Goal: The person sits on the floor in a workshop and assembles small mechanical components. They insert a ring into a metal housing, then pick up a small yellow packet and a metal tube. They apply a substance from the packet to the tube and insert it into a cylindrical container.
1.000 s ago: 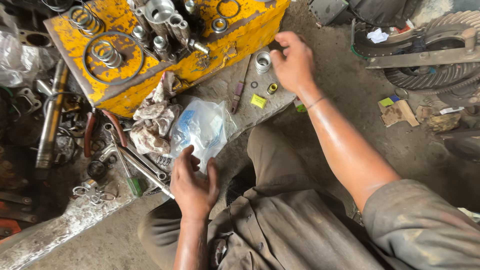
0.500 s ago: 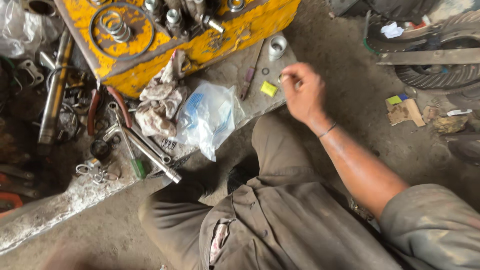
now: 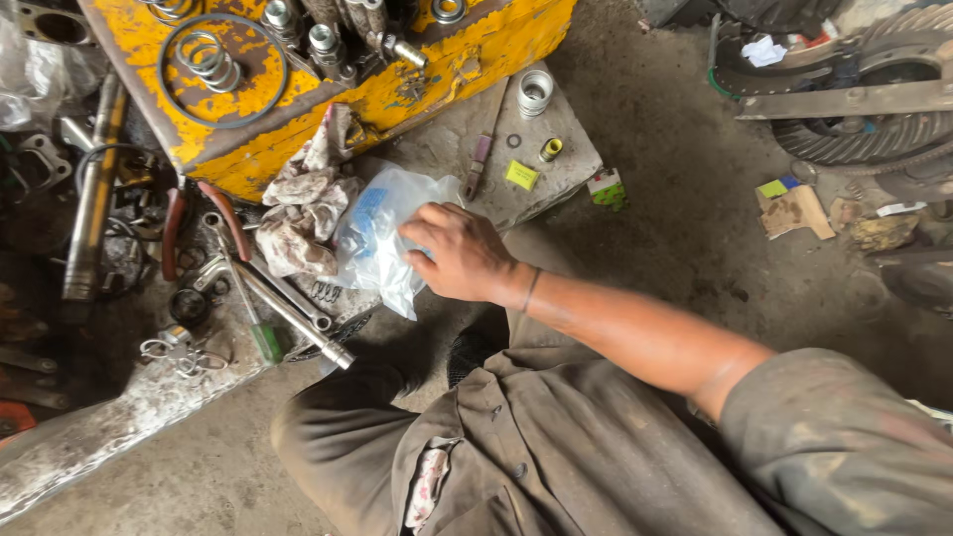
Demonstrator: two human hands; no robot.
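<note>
- Grimy concrete workshop floor, low slab beside battered yellow metal block.
- Crinkled clear plastic bag on slab edge: judged light, limp, slippery; best pinched at gathered top.
- Right hand palm down on bag, fingers loosely curled, not clamped.
- Greasy rag, spanners just beside; left hand unseen.

sleeve: grey-brown work shirt, grease-stained, pushed up above the elbow
right hand: bare, grimy, thin band at the wrist
trousers: same drab cloth, small buttons, patterned rag in the pocket
</note>
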